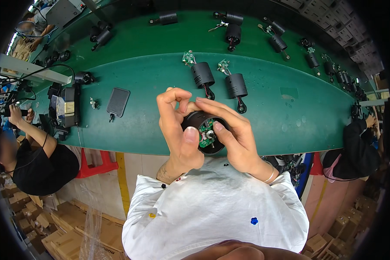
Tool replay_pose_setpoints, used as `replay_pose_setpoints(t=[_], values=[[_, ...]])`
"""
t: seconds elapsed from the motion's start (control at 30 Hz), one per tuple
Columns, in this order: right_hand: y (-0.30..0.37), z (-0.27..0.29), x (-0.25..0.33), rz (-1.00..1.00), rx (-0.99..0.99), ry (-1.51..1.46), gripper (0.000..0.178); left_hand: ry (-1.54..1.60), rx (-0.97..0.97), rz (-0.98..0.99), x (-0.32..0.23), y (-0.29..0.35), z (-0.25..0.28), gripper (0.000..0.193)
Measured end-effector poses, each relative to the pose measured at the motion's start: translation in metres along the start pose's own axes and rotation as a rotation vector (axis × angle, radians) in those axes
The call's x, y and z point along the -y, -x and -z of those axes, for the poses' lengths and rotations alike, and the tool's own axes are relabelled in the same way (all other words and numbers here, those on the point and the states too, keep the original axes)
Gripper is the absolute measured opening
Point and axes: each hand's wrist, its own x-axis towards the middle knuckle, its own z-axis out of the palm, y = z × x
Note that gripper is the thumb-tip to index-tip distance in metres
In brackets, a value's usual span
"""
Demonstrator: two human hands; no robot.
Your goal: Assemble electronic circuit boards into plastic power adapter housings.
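Between my two hands, at the near edge of the green table, is a black cylindrical housing (pixel 213 150) with its open end toward me. A green circuit board (pixel 206 133) with a round metal part sits in that opening. My left hand (pixel 176 130) grips the housing from the left, thumb by the board's edge. My right hand (pixel 236 136) wraps the other side, its thumb pressing at the board. Just beyond my fingers lie two more black cylinders, one on the left (pixel 202 74) and one on the right (pixel 236 86), each with a circuit board on wires and a looped end.
A dark flat rectangular device (pixel 118 102) and a small circuit board (pixel 94 103) lie to the left. Several black cylinders (pixel 233 34) line the darker green strip behind the table (pixel 299 121). People sit at left (pixel 43 162) and right (pixel 355 147); a red stool (pixel 95 164) is nearby.
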Motion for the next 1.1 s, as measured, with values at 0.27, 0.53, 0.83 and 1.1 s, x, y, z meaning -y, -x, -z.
replay_pose_setpoints(t=[0.27, 0.53, 0.83, 1.1], values=[[-0.002, 0.005, 0.008, 0.113, -0.006, -0.007, 0.044, 0.1, 0.057, 0.15, -0.003, 0.001, 0.005, 0.066], [-0.02, 0.022, 0.012, 0.081, 0.249, -0.036, 0.049, 0.114, 0.134, 0.062, -0.006, 0.002, -0.003, 0.069], [-0.017, 0.009, 0.001, 0.046, 0.217, -0.241, 0.04, 0.042, 0.061, 0.1, -0.005, 0.007, 0.003, 0.062], [-0.016, 0.009, -0.009, 0.062, 0.247, -0.238, 0.039, 0.048, 0.061, 0.144, 0.0, 0.007, 0.007, 0.059]])
